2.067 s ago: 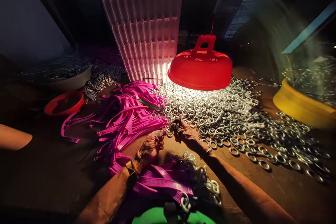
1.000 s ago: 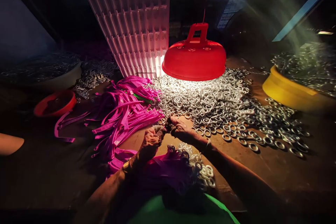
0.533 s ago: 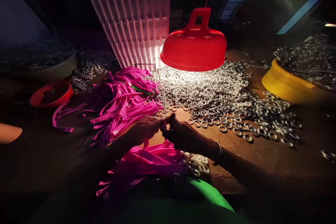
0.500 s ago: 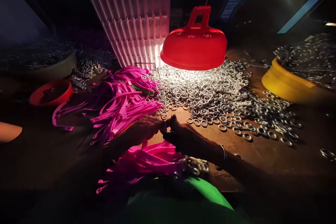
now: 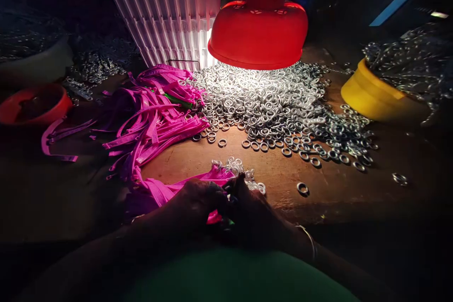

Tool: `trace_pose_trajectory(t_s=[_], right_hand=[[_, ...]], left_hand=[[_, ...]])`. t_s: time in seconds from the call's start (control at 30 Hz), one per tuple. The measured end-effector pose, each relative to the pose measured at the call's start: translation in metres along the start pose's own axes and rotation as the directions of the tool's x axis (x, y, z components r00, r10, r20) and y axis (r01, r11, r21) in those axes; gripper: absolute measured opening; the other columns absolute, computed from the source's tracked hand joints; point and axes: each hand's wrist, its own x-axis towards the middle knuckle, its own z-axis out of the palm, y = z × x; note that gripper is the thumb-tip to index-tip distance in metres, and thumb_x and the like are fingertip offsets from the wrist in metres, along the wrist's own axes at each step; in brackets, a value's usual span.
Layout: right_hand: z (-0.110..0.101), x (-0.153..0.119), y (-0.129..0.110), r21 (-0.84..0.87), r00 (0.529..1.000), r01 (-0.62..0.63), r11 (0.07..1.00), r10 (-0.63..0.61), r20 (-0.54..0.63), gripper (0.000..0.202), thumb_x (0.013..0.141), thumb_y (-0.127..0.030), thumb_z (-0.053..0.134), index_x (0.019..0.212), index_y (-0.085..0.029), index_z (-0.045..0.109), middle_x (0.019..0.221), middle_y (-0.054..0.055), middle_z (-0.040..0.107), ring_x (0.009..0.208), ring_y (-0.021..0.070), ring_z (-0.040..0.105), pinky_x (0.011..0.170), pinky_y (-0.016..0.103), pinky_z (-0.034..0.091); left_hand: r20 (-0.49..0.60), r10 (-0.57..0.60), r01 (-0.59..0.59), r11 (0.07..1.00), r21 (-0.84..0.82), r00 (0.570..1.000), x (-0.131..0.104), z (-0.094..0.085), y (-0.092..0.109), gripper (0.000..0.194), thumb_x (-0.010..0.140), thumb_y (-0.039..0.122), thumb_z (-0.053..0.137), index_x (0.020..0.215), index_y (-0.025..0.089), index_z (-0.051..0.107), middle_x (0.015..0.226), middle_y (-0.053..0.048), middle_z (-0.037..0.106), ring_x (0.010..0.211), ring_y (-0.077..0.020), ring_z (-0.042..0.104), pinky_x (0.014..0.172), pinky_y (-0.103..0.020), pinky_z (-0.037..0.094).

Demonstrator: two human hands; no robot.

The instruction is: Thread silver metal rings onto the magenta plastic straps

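Both hands meet at the front of the table, in deep shadow, their fingers pinched close together. A pink strap [image 5: 213,217] shows just under the fingers of my left hand [image 5: 200,198], which is closed on it. My right hand [image 5: 253,205] is closed against the left fingertips; what it pinches is too dark to make out. Just beyond the hands lies a bundle of pink straps [image 5: 159,190] with metal rings [image 5: 235,165] at its right end. Farther off, a heap of pink straps [image 5: 152,108] adjoins a big pile of metal rings [image 5: 272,108].
A red lamp [image 5: 260,35] hangs low over the rings, before a ribbed pale panel [image 5: 170,14]. At right stands a yellow tub [image 5: 375,96] full of metal pieces; at left, an orange-red bowl [image 5: 65,106]. One loose ring [image 5: 302,188] lies right of the hands.
Both hands have come down and nearer to the body, still together. The front bundle and its rings now show beyond them. The camera view has tilted slightly downward.
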Motion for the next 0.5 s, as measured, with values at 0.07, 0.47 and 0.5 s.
trace_pose_trajectory(t_s=[0.07,0.47,0.5], right_hand=[[0.000,0.004,0.001,0.060,0.999,-0.016,0.998,0.013,0.041,0.030,0.088,-0.034,0.049,0.113,-0.019,0.043,0.077,0.003,0.061,0.059,0.0111,0.049,0.050,0.021,0.034],[-0.015,0.035,-0.006,-0.259,0.985,0.059,0.964,-0.015,0.169,0.028,0.084,-0.019,0.049,0.110,-0.013,0.041,0.060,-0.003,0.052,0.046,0.0080,0.037,0.045,0.022,0.020],[-0.019,0.036,-0.006,-0.298,0.985,0.090,0.950,-0.040,0.170,0.028,0.086,-0.021,0.050,0.111,-0.013,0.041,0.061,-0.003,0.053,0.047,0.0082,0.040,0.046,0.022,0.020]], left_hand=[[0.012,-0.045,0.046,0.998,-0.045,0.999,0.001,0.000,0.003,0.045,0.069,0.056,0.067,0.065,0.011,0.063,0.061,-0.006,0.060,0.057,-0.0138,0.053,0.055,-0.024,0.041],[0.047,-0.217,0.220,0.915,-0.338,0.975,0.020,-0.016,-0.019,0.039,0.069,0.046,0.071,0.060,0.011,0.057,0.054,0.000,0.050,0.050,-0.0082,0.042,0.049,-0.021,0.029],[0.031,-0.223,0.220,0.918,-0.331,0.974,0.021,-0.020,-0.017,0.039,0.066,0.045,0.074,0.059,0.010,0.057,0.053,0.000,0.050,0.051,-0.0084,0.042,0.050,-0.021,0.029]])
